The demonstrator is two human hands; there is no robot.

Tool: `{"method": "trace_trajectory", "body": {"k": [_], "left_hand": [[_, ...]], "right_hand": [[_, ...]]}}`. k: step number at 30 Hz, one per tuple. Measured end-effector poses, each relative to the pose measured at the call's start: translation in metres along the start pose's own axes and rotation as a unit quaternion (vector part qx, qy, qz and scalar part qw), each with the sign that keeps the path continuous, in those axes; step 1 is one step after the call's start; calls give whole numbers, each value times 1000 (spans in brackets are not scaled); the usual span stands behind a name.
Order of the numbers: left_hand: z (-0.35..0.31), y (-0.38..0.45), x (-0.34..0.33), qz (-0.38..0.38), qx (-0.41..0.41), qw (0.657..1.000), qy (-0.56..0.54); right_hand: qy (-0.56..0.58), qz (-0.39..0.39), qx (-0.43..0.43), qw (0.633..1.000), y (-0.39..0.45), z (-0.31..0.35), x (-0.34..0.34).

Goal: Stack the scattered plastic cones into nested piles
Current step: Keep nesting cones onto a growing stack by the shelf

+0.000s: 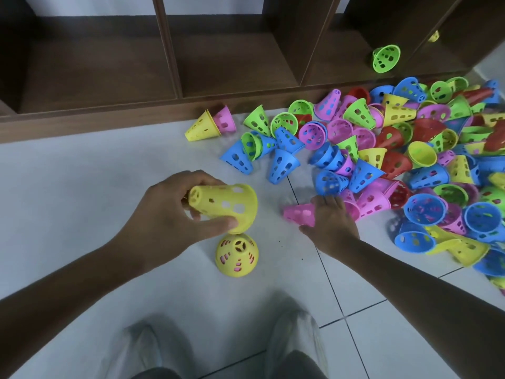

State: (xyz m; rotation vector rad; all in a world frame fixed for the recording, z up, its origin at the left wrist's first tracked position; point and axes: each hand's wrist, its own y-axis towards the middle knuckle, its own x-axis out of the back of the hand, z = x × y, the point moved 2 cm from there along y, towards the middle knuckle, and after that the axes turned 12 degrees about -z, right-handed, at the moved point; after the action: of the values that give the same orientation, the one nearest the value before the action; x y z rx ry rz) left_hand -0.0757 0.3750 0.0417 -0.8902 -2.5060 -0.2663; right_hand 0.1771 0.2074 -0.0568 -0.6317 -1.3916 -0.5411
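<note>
White floor tiles (109, 173) carry unlabelled cones; my left hand (175, 214) grips a yellow cone (226, 205) at centre, my right hand (332, 222) grips a pink cone (299, 213).

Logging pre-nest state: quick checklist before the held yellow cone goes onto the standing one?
1. Left hand grips the yellow cone: ok.
2. Held cone upright for nesting: not ok, it lies sideways, wide rim toward the right.
3. Standing yellow cone upright on the floor, narrow end up: ok.
4. Held cone over the standing one: ok, its rim is just above.
5. Right hand has the pink cone: cannot tell, fingers lie on it, grip hidden.
</note>
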Motion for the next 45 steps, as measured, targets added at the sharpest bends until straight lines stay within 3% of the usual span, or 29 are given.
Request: {"method": "trace_trajectory", "body": {"k": [9,11,13,15,17,20,25,30,37,45], "left_hand": [[14,-22,-19,64,-110,986,108],[24,-27,-26,88,-118,982,122],[33,-32,-31,102,-120,978,138],[39,-35,-34,104,-123,974,157],[44,-36,-35,105,-129,971,171],[49,-34,-31,113,-129,969,179],[63,-34,-19,116,-123,967,188],[83,-27,-5,89,-75,978,172],[95,-8,-1,66,-55,983,162],[99,22,-4,61,-59,982,167]], "right_hand": [[142,-6,-75,987,-24,-3,-14],[273,0,-162,948,-28,2,-9],[428,10,-244,870,-36,15,2],[522,14,-264,811,-45,26,12],[568,27,-265,779,-56,37,22],[598,58,-249,759,-69,53,35],[603,62,-148,781,-82,82,66],[542,151,-37,826,-96,102,58],[412,75,84,904,-92,99,25],[396,70,164,901,-84,78,22]]}}
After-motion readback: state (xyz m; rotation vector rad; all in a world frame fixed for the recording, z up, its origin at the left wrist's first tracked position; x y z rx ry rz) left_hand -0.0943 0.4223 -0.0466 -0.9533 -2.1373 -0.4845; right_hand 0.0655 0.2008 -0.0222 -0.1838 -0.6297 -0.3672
